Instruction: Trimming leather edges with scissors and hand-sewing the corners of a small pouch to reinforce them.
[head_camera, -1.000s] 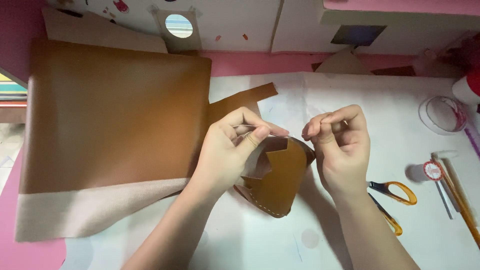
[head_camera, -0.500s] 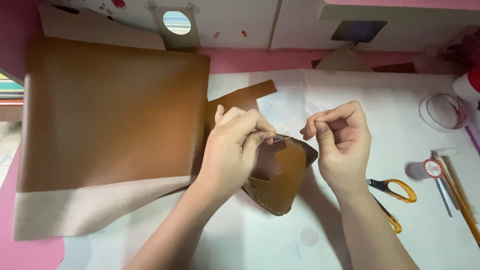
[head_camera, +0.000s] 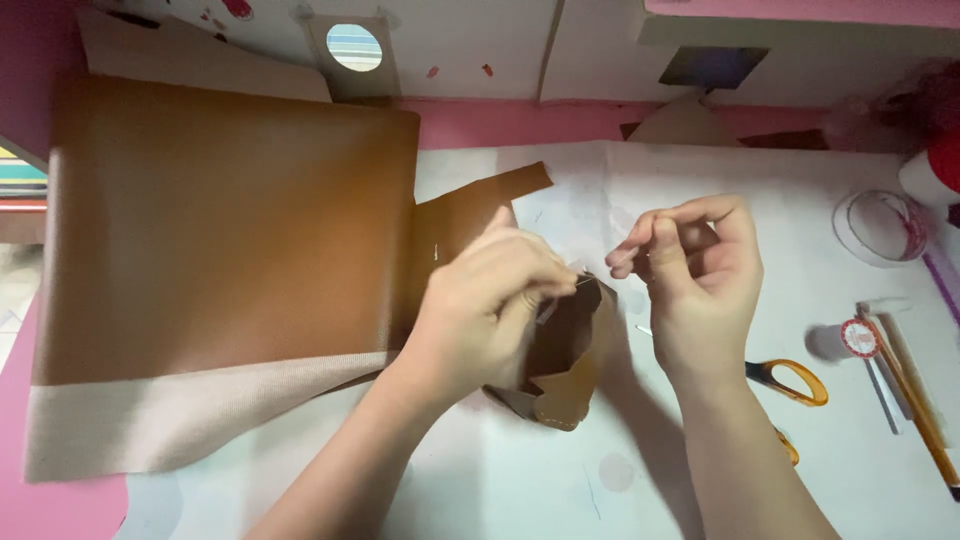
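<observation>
My left hand pinches the upper edge of a small brown leather piece with stitch holes along its rim, holding it tilted above the white paper. My right hand hovers just to the right of it, thumb and fingers pinched together, seemingly on a thin needle or thread near the piece's edge; the needle is too small to see clearly. The two hands are a few centimetres apart.
A large sheet of brown leather with a pale fabric backing lies to the left. Orange-handled scissors lie right of my right wrist. A clear round lid, a small spool and long tools sit at the right edge.
My left hand has turned the small leather piece so it now hangs lower and more edge-on. My right hand has drawn slightly away to the right.
</observation>
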